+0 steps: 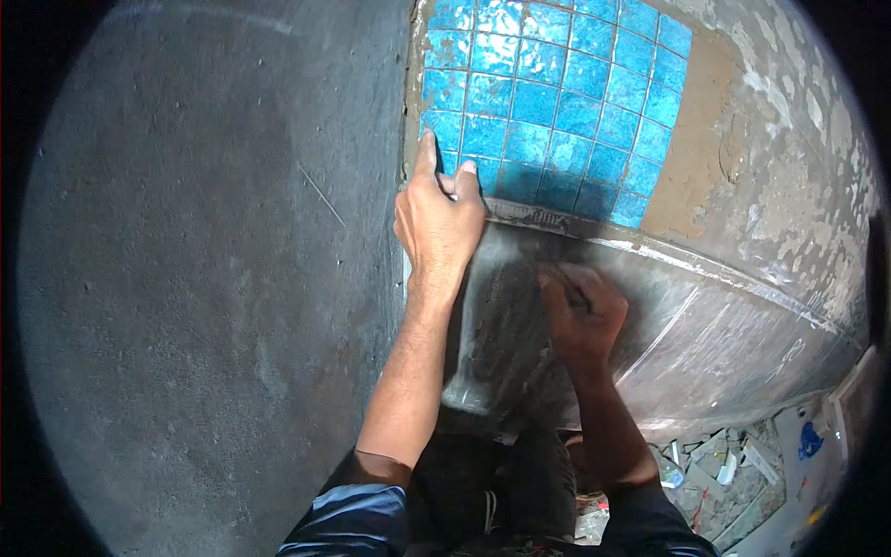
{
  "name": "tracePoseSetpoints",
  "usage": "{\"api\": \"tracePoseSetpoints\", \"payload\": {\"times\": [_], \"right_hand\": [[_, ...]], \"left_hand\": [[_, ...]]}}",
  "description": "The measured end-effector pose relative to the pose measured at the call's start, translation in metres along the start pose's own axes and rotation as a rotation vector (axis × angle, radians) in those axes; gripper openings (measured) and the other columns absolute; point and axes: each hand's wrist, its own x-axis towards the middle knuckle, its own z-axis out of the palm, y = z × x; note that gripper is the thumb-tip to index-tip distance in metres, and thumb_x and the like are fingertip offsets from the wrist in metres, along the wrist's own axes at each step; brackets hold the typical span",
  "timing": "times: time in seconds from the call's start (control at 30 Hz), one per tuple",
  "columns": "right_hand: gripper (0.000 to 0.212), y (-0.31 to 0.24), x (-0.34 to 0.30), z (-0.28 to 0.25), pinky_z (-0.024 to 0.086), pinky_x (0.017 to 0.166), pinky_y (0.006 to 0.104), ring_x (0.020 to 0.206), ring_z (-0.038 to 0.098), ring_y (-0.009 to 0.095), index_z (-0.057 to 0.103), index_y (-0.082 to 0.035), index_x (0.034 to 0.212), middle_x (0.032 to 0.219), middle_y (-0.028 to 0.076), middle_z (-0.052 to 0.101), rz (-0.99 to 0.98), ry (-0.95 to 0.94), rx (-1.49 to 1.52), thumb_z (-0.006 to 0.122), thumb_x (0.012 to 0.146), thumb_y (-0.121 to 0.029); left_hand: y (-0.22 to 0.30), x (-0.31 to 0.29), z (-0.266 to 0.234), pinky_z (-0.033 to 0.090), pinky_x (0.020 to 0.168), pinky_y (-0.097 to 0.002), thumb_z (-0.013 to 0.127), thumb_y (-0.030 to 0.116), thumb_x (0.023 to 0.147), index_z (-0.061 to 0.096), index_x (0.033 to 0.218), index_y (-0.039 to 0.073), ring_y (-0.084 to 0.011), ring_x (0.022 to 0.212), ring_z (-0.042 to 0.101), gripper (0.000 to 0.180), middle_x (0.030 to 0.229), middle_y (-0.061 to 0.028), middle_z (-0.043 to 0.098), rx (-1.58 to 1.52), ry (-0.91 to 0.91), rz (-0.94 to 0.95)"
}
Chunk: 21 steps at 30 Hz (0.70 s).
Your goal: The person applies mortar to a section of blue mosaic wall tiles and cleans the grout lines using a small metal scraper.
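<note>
A sheet of glossy blue square tiles (529, 139) lies on the grey surface in front of me. My left hand (438, 209) is at its near left corner, index finger stretched along the left edge and thumb resting on the bottom row. Nothing shows in its grasp. Below the tiles, in shadow, my right hand (587, 311) is closed with its fingers curled. A dark gap or thin dark thing shows between those fingers, too dim to name. This hand is apart from the tiles, over the smooth grey face (520, 334) beneath them.
Brown mortar (696, 139) borders the tiles on the right, beside a patchy grey wall (798, 167). A raised ledge (687, 255) runs under the tiles. A dark wall (213, 278) fills the left. Broken rubble (733, 483) covers the floor at lower right, near a blue scrap (810, 441).
</note>
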Motion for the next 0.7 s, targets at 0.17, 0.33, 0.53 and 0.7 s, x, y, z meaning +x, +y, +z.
{"api": "tracePoseSetpoints", "payload": {"times": [0.17,0.33,0.53,0.7], "right_hand": [[0.013,0.006,-0.075,-0.011,0.052,0.061,0.0369,0.067,0.068,0.025,0.075,-0.001,0.091,0.077,0.012,0.069,0.2,-0.115,0.029,0.084,0.087,-0.01],[0.022,0.032,-0.205,-0.038,0.051,0.06,0.0414,0.059,0.064,0.025,0.075,-0.004,0.086,0.068,0.013,0.065,0.383,-0.428,-0.026,0.081,0.093,-0.024],[0.035,0.052,-0.348,-0.085,0.052,0.063,0.0395,0.065,0.07,0.021,0.077,0.0,0.08,0.072,0.014,0.072,0.913,-0.54,-0.045,0.085,0.088,-0.033],[0.034,0.057,-0.38,-0.101,0.05,0.061,0.0387,0.062,0.064,0.018,0.075,0.001,0.079,0.067,0.016,0.067,0.923,-0.389,-0.027,0.083,0.089,-0.03]], "left_hand": [[-0.021,0.0,0.003,0.054,0.068,-0.0325,0.073,0.01,0.095,0.063,0.143,-0.006,-0.0126,0.071,0.065,0.051,0.078,-0.0097,0.071,-0.096,0.081,0.143],[-0.021,-0.015,0.002,0.052,0.066,-0.0287,0.071,0.008,0.097,0.065,0.14,-0.006,-0.0091,0.07,0.062,0.046,0.078,-0.0039,0.067,-0.194,0.015,0.122],[-0.03,-0.022,0.004,0.047,0.054,-0.0236,0.069,0.005,0.101,0.064,0.139,-0.007,-0.0043,0.064,0.058,0.041,0.078,-0.0005,0.065,-0.305,0.013,0.117],[-0.021,-0.041,-0.005,0.046,0.05,-0.0211,0.067,0.005,0.103,0.064,0.138,-0.007,-0.0023,0.061,0.057,0.037,0.078,0.0002,0.065,-0.465,-0.071,0.056]]}}
